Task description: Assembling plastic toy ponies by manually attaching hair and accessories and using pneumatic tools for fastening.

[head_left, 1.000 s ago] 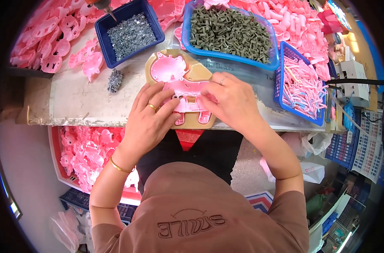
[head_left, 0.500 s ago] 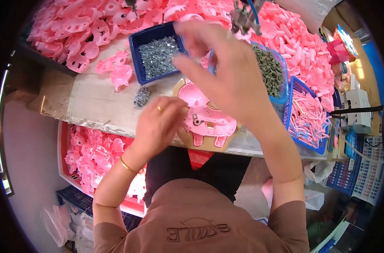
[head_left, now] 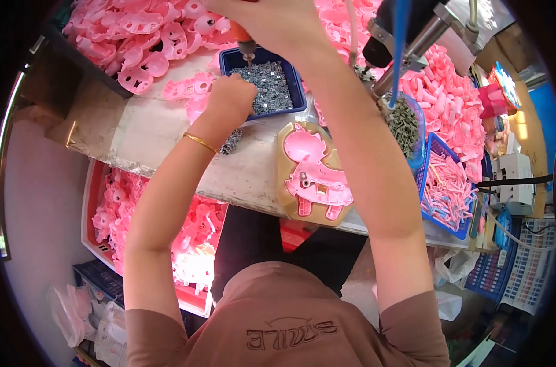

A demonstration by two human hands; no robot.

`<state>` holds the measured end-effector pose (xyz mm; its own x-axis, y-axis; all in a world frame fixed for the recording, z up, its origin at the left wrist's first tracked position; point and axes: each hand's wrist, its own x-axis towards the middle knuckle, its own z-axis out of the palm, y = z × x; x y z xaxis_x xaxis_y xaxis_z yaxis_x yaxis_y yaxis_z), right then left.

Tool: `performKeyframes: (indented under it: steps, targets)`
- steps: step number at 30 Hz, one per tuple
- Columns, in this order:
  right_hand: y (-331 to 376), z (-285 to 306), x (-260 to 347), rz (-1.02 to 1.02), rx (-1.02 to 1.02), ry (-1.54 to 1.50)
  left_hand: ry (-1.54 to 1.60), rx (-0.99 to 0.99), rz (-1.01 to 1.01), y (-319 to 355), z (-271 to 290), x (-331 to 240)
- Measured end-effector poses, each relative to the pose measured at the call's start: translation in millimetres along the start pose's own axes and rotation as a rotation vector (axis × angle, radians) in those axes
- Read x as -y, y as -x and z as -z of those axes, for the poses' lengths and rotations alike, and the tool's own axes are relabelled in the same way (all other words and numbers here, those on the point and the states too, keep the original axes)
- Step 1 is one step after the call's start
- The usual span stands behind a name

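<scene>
At the top, my right hand [head_left: 276,27] is wrapped round a powered screwdriver [head_left: 241,33] with an orange-red body. Its bit points down into a dark blue tray [head_left: 297,109] filled with small metal screws [head_left: 272,85]. My left hand [head_left: 232,98] is closed at the tray's near left rim, its fingertips by the bit; whatever they pinch is hidden. A pink animal-shaped plastic shell [head_left: 319,180] lies hollow side up in a tan fixture [head_left: 285,199], with a small round metal part in it. My right forearm covers its right edge.
Pink shells [head_left: 149,37] heap along the back, and a red crate [head_left: 93,235] of them stands lower left. A dark metal cluster [head_left: 231,144] sits below my left wrist. Right are a tub of dark green parts [head_left: 405,125], a blue basket [head_left: 426,160] and a clamped tool [head_left: 406,58].
My right hand has gone up and left and now holds the screwdriver. My left hand has left the pink shell for the screw tray. The whole view has shifted.
</scene>
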<state>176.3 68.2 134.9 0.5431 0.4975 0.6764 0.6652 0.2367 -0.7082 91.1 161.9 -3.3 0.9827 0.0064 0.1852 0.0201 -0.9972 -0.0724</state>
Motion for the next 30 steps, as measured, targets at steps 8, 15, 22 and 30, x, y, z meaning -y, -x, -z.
performKeyframes:
  steps: [8,15,22,30]
  targets:
    - [19.5,32.1,24.6,-0.415,0.206,-0.142,0.015,-0.181,0.028,11.5,-7.7,0.9]
    - [50.1,61.7,23.0,-0.431,0.357,0.035,0.079,-0.336,-0.179,30.0,21.3,-38.9]
    - [107.9,71.8,42.2,-0.470,0.154,-0.548,0.471,-0.387,-0.229,65.5,33.2,-96.9]
    - [121.6,87.4,50.3,-0.375,0.120,-0.434,0.624,-0.419,-0.293,68.9,33.6,-120.3]
